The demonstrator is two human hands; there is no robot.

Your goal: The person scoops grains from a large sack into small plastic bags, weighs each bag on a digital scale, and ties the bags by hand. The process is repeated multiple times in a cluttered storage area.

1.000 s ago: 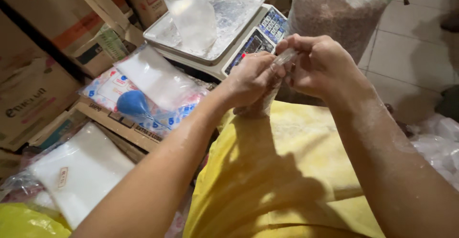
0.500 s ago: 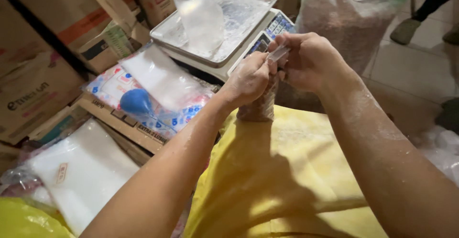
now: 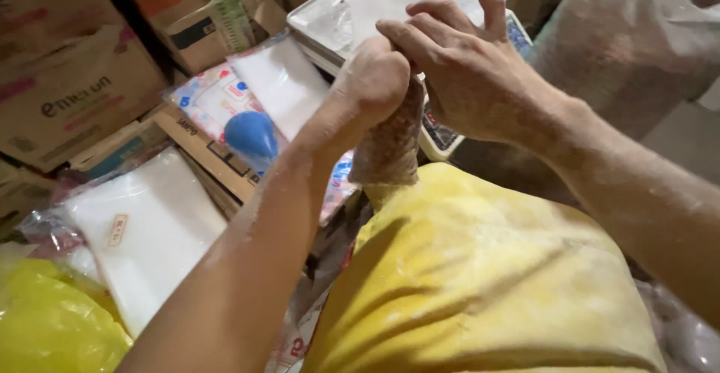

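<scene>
A small clear plastic bag (image 3: 391,144) filled with brownish grain hangs upright between my two hands, above my yellow-clad lap (image 3: 480,268). My left hand (image 3: 371,80) is closed in a fist around the bag's neck. My right hand (image 3: 469,62) grips the top of the same neck from the right, fingers curled over it. Both hands and forearms are dusted with white powder. The bag's very top is hidden by my fingers.
A metal-tray weighing scale (image 3: 330,20) stands just behind my hands. A large plastic sack (image 3: 637,50) is at the right. Stacks of flat clear bags (image 3: 150,230), a printed packet with a blue round shape (image 3: 251,134), cardboard boxes (image 3: 67,80) and a yellow bag (image 3: 52,320) lie left.
The view has closed in on my hands. Both hands stay on the bag's neck, and my right fingers have shifted over its top.
</scene>
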